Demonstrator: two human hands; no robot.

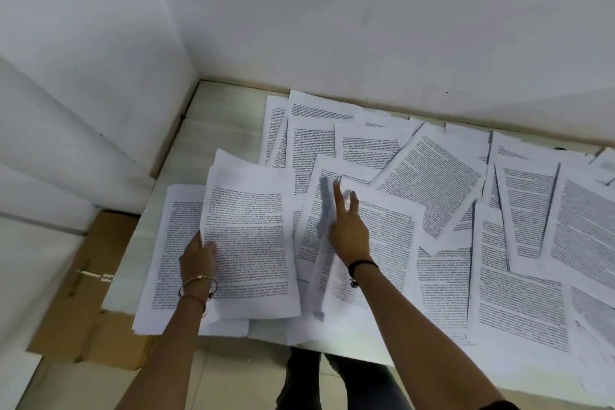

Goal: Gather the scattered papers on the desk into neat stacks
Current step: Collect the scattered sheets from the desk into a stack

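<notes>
Many printed white sheets lie scattered and overlapping across the pale desk (213,116). My left hand (198,258) grips the left edge of a small stack of papers (249,236), lifted a little above the desk at the left. My right hand (347,226) reaches over a sheet in the middle (382,236), fingers spread and pointing away from me, holding nothing. More loose sheets (519,236) cover the right half of the desk and run out of the frame at the right.
White walls close the desk in at the back and left, forming a corner. A brown cardboard box (90,289) sits on the floor to the left, below the desk edge. My legs show under the near edge.
</notes>
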